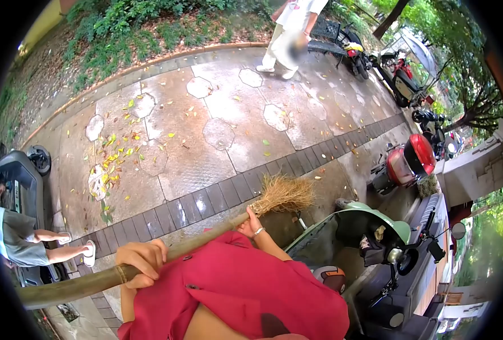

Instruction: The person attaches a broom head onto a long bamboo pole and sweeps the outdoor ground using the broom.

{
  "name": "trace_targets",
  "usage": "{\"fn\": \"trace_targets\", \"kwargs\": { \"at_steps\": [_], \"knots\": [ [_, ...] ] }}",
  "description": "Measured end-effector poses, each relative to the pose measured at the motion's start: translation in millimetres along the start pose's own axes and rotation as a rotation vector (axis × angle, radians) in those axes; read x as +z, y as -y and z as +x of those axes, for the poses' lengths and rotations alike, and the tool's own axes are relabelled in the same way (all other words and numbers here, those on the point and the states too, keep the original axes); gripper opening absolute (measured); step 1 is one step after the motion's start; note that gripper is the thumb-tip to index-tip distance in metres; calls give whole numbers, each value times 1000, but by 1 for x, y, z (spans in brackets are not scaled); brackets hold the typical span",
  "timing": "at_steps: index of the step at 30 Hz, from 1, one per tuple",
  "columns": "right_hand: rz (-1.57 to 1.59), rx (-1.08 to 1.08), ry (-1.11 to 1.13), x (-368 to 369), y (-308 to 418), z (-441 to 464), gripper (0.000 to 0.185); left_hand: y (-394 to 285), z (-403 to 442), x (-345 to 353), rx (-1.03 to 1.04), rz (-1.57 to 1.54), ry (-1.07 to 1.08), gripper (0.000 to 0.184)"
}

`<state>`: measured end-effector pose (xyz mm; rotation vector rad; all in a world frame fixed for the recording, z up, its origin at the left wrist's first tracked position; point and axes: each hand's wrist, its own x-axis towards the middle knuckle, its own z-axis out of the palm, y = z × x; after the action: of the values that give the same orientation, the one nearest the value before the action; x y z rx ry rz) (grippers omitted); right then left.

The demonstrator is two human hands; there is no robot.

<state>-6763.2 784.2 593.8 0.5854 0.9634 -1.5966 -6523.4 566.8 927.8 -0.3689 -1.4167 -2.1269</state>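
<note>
One straw broom (206, 239) with a long wooden handle slants in front of the person's crimson shirt (234, 283). The left hand (142, 263) wraps its fingers around the thicker part of the handle, while the right hand (250, 224), a bracelet (259, 231) at its wrist, grips the pole just behind the bristles (285, 194). These fan out near a dark brick strip (228, 191); whether they touch the ground, I cannot tell. Yellow leaves (112, 164) lie scattered across the wet paving (186, 153) beyond, and a pale green scooter (370, 218) stands right of the bristles.
</note>
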Motion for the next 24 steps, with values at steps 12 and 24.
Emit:
{"fn": "trace_targets", "kwargs": {
  "at_steps": [12, 24],
  "knots": [
    [-26, -78, -434, -66, -22, 36, 24, -19, -35, -4, -47, 128, 17, 18],
    [-668, -65, -463, -37, -18, 34, 17, -36, -48, -11, -170, 411, -81, 21]
  ]
}}
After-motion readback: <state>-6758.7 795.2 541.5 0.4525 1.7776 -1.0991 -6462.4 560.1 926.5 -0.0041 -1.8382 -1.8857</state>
